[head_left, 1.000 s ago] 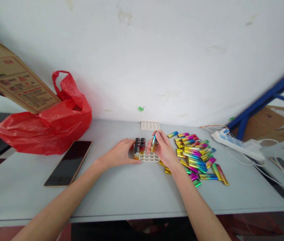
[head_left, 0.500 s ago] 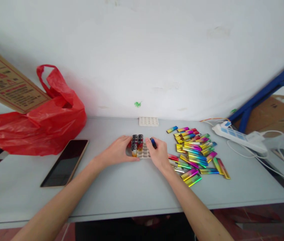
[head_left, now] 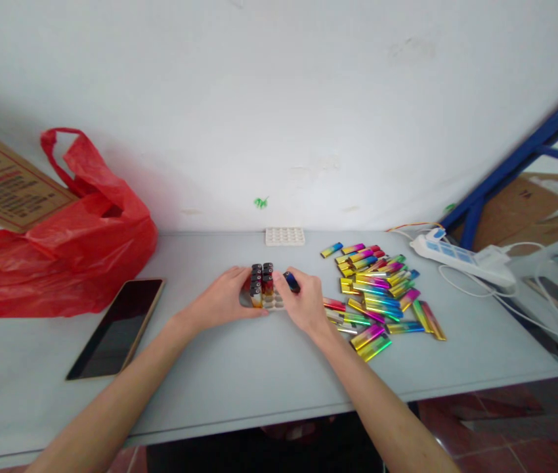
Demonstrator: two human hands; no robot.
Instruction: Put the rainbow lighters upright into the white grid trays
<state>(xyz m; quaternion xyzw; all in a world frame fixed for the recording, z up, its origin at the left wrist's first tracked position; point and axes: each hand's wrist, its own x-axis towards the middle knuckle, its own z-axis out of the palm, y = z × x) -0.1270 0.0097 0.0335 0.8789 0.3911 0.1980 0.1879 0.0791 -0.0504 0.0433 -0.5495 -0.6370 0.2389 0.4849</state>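
A small white tray with rows of hollows (head_left: pixel 274 303) stands on the table in front of me. Lighters with black tops (head_left: pixel 256 282) are upright in two rows at its left part. My left hand (head_left: pixel 224 295) curls round the tray's left side, thumb along the front edge and fingers behind the lighters. My right hand (head_left: pixel 306 299) is closed on a dark blue lighter (head_left: pixel 291 282) over the tray's right part. The hand hides that lighter's lower end. Close by on the right lies a loose pile of shiny, many-coloured lighters (head_left: pixel 377 302).
Another white tray (head_left: pixel 285 236) rests against the wall. On the left are a phone (head_left: pixel 116 328), a red plastic bag (head_left: pixel 106 249) and a printed carton (head_left: pixel 8 180). A white power strip (head_left: pixel 463 261) with cables lies at the right, near a blue metal frame (head_left: pixel 471 226).
The view has shifted slightly, so the scene sits further left. Both hands keep their places at the tray; the lighter in my right hand is tilted a little differently.
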